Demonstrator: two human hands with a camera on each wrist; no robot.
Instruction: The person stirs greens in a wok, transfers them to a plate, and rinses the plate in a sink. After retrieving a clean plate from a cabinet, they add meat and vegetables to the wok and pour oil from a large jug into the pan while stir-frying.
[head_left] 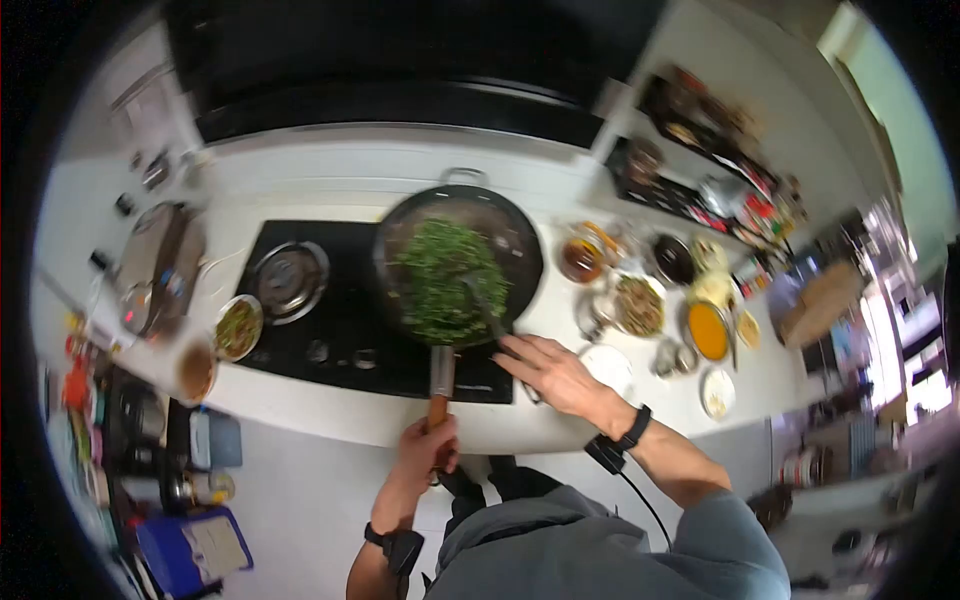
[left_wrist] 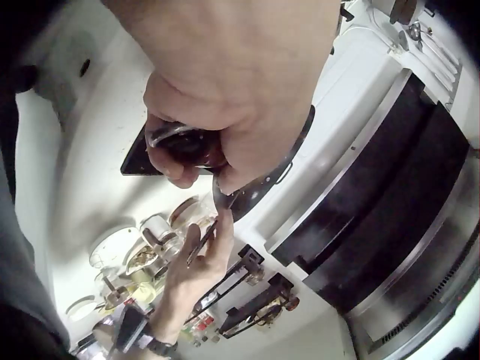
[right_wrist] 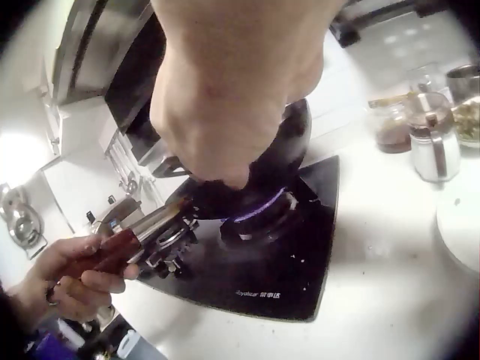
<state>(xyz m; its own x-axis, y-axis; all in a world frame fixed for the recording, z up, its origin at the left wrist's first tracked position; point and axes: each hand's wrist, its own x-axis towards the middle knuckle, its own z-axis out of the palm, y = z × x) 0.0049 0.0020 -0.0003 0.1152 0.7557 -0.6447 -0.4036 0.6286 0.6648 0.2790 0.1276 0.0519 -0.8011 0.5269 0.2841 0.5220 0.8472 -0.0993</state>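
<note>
Chopped green leaves (head_left: pixel 445 285) lie heaped in a dark wok (head_left: pixel 522 240) on the right burner of the black hob. My left hand (head_left: pixel 428 447) grips the wok's wooden handle (head_left: pixel 438 408); the right wrist view shows its fingers wrapped round that handle (right_wrist: pixel 105 255). With my right hand (head_left: pixel 555 375) I hold a dark-headed spatula (head_left: pixel 486 310), its head in among the greens. The spatula's thin handle (left_wrist: pixel 201 244) passes through the right fingers in the left wrist view. A blue flame (right_wrist: pixel 259 208) burns beneath the wok.
On the right counter stand a bowl of sliced food (head_left: pixel 638 305), a bowl of yellow liquid (head_left: pixel 708 330), jars and a white plate (head_left: pixel 606 370). A bowl of cut vegetables (head_left: pixel 239 328) sits left of the hob. Racks (head_left: pixel 690 200) hang at the back right.
</note>
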